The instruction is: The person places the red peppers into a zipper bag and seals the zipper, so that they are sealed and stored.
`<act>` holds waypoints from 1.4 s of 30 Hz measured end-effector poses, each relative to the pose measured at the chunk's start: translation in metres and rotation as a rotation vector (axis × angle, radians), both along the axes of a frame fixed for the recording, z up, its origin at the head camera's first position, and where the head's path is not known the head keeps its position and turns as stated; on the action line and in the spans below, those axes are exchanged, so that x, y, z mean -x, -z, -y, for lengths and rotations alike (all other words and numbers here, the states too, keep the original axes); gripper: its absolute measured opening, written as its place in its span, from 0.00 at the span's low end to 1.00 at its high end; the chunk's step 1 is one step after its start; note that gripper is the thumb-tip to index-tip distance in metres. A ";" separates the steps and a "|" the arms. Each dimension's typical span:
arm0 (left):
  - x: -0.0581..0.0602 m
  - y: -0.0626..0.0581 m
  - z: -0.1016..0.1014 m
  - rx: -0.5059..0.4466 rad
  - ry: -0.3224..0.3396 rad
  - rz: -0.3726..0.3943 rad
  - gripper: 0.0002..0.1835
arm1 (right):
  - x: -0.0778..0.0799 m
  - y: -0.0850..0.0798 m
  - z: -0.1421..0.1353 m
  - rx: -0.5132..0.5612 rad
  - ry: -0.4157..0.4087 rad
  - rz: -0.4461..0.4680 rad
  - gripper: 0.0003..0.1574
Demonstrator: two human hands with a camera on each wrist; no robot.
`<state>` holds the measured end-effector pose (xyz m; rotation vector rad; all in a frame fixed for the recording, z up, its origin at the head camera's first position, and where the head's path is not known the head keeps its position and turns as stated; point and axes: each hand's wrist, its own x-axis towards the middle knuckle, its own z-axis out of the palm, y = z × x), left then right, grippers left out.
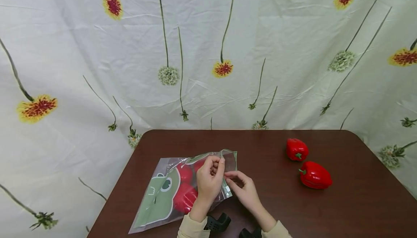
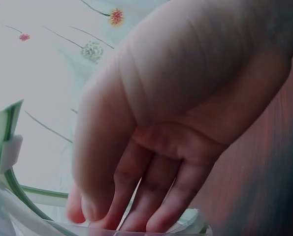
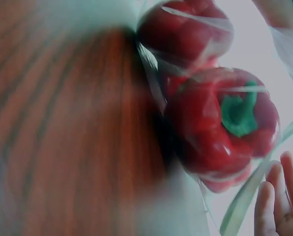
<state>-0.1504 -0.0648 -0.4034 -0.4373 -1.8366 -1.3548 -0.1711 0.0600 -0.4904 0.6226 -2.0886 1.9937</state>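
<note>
A clear zip bag [image 1: 156, 202] with a green cartoon animal printed on it lies on the table, with several red bell peppers [image 1: 185, 198] inside. My left hand [image 1: 208, 180] pinches the bag's green-edged mouth between thumb and forefinger. Close by on the right, my right hand [image 1: 242, 191] holds the same edge with thumb and index fingertips. A pale slider [image 2: 11, 153] sits on the green zip strip in the left wrist view. The right wrist view shows a pepper [image 3: 220, 123] with a green stem through the clear plastic.
Two more red bell peppers, one farther back [image 1: 297, 149] and one nearer [image 1: 315, 175], lie on the brown table [image 1: 358, 209] to the right of the bag. Behind the table hangs a white flowered cloth [image 1: 202, 50].
</note>
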 end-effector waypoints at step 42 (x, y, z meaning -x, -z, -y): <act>0.025 0.036 0.007 -0.005 0.028 -0.001 0.05 | 0.018 -0.047 -0.142 -0.119 0.534 0.225 0.23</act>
